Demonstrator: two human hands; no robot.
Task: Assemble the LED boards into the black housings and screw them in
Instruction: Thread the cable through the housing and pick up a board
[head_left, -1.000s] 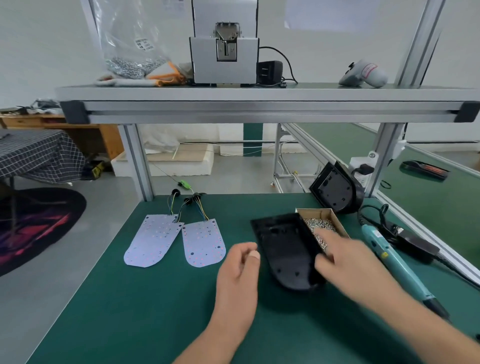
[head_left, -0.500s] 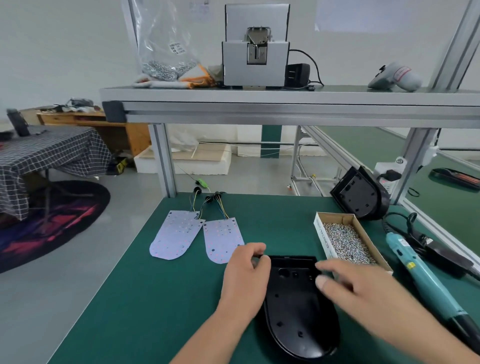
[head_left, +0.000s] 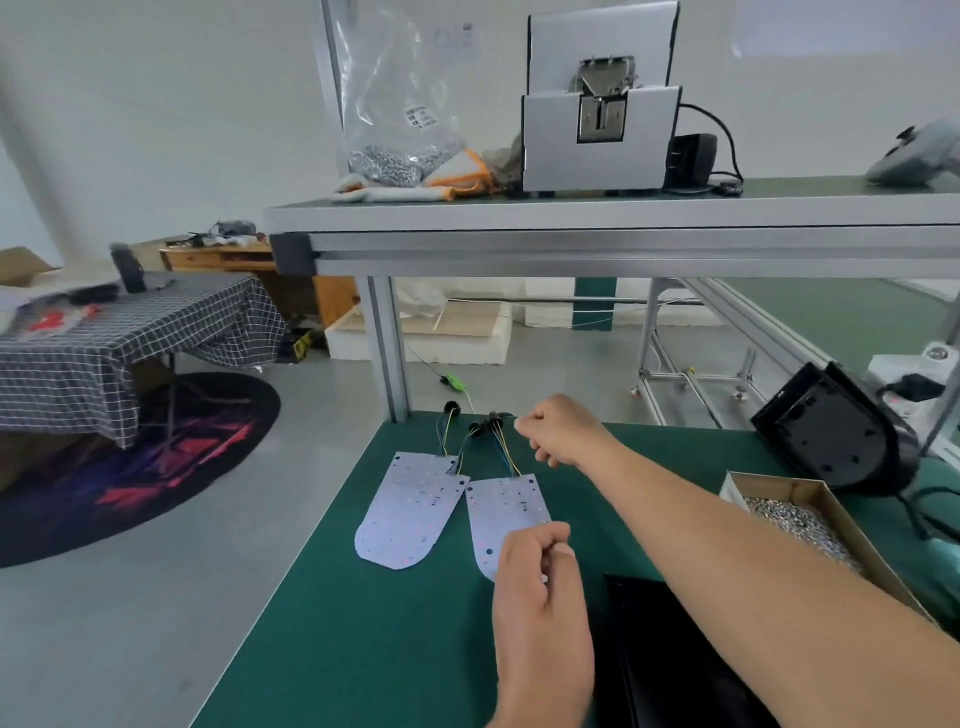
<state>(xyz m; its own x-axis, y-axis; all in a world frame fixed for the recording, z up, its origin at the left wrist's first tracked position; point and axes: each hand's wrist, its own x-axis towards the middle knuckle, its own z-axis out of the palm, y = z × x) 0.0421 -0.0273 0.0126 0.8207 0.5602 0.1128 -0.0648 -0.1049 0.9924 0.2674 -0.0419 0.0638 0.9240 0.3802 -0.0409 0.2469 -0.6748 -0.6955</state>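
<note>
Reaching across the green table (head_left: 322, 623), the person's right hand (head_left: 563, 434) is at the far end of the right LED board (head_left: 506, 512), just beside the black plugs (head_left: 491, 423) on its wires. Its fingers are curled in tight, and I cannot tell if they pinch a wire or hold nothing. The left hand (head_left: 540, 592) is at the near, round end of the same board, fingers curled too (it hides that edge, so I cannot tell if it grips it). The board points away from the person, wires at the far end. The black housing (head_left: 675, 654) lies flat just right of the left hand, under the right forearm. So the board has to go right and a bit nearer, and I think each hand takes one end
</note>
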